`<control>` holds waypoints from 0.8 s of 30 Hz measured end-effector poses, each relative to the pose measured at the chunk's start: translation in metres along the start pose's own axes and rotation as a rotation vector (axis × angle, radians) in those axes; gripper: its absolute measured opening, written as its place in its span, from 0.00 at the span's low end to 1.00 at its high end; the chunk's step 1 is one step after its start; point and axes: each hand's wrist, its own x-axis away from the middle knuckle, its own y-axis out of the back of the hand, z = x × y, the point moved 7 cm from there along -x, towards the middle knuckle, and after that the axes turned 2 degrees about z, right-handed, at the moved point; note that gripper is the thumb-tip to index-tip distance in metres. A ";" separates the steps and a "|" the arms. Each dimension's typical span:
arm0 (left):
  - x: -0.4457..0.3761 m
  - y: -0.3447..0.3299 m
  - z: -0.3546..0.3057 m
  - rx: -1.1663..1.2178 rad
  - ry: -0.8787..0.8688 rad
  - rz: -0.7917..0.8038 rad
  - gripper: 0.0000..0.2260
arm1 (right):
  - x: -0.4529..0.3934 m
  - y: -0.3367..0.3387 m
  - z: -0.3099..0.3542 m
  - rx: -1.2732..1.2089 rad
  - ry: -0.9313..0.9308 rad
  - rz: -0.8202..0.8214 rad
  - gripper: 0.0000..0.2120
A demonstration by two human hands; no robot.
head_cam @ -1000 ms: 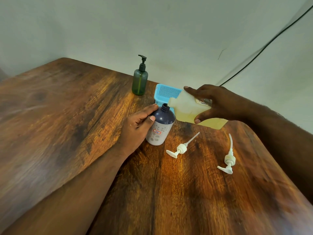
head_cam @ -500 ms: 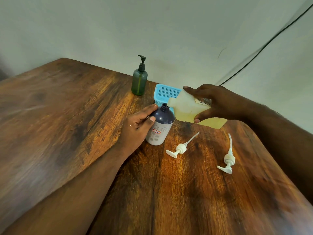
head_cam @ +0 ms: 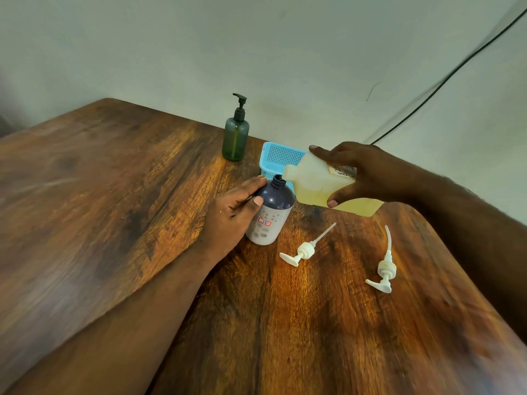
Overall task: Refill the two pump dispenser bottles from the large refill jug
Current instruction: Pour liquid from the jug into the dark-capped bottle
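- Head view: right hand (head_cam: 368, 173) grips the tilted refill jug (head_cam: 319, 185), spout at the dark bottle (head_cam: 271, 212) mouth; no stream discernible.
- Left hand (head_cam: 233, 212) wraps that bottle on the table (head_cam: 114, 209).
- Two pumps (head_cam: 302, 250) lie loose; a second open bottle isn't visible, so recapping remains.

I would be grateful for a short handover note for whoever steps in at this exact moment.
Left hand grips the dark bottle, upright on the table, neck open.
Right hand holds the refill jug tilted, mouth at the bottle's neck; I cannot see liquid flowing.
Two white pumps lie on the table to the right.
Green dispenser stands at the back, pump fitted, beside a blue basket.
Left: finish filling, refit the pump; the second bottle is not identifiable.
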 end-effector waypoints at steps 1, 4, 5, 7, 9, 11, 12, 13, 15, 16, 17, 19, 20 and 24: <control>0.000 0.000 0.000 -0.012 -0.007 -0.002 0.18 | 0.000 0.000 0.000 0.002 0.000 0.000 0.43; 0.000 0.000 -0.001 -0.027 -0.022 -0.005 0.18 | 0.000 0.001 0.000 0.009 0.001 -0.001 0.43; 0.000 0.001 0.000 -0.028 -0.027 -0.005 0.18 | 0.000 0.001 0.000 0.010 0.002 -0.002 0.43; 0.001 0.001 0.000 -0.029 -0.036 -0.008 0.18 | 0.000 0.001 0.000 0.009 0.003 0.000 0.43; 0.001 0.001 -0.001 -0.030 -0.039 -0.010 0.18 | 0.000 0.001 0.000 0.011 0.003 0.000 0.43; 0.001 0.001 -0.001 -0.031 -0.044 -0.018 0.19 | 0.000 0.001 0.001 0.017 0.007 0.001 0.43; 0.001 0.001 -0.001 -0.032 -0.045 -0.020 0.19 | 0.000 0.001 0.001 0.020 0.008 0.004 0.43; 0.001 0.001 -0.002 -0.032 -0.045 -0.021 0.19 | -0.001 0.002 0.002 0.021 0.010 0.005 0.43; 0.001 0.000 -0.002 -0.037 -0.048 -0.022 0.19 | -0.001 0.003 0.002 0.028 0.012 0.004 0.43; 0.001 0.000 -0.002 -0.040 -0.051 -0.024 0.19 | -0.001 0.004 0.002 0.034 0.015 0.003 0.43; 0.001 0.000 -0.002 -0.041 -0.053 -0.027 0.19 | -0.001 0.004 0.002 0.038 0.018 0.002 0.43; 0.001 0.001 -0.001 -0.040 -0.052 -0.032 0.19 | -0.001 0.004 0.001 0.038 0.016 0.003 0.44; 0.001 0.001 -0.001 -0.043 -0.053 -0.034 0.19 | -0.001 0.004 0.001 0.037 0.014 0.004 0.44; 0.001 0.001 -0.001 -0.051 -0.055 -0.038 0.19 | -0.001 0.002 0.001 0.039 0.012 0.002 0.43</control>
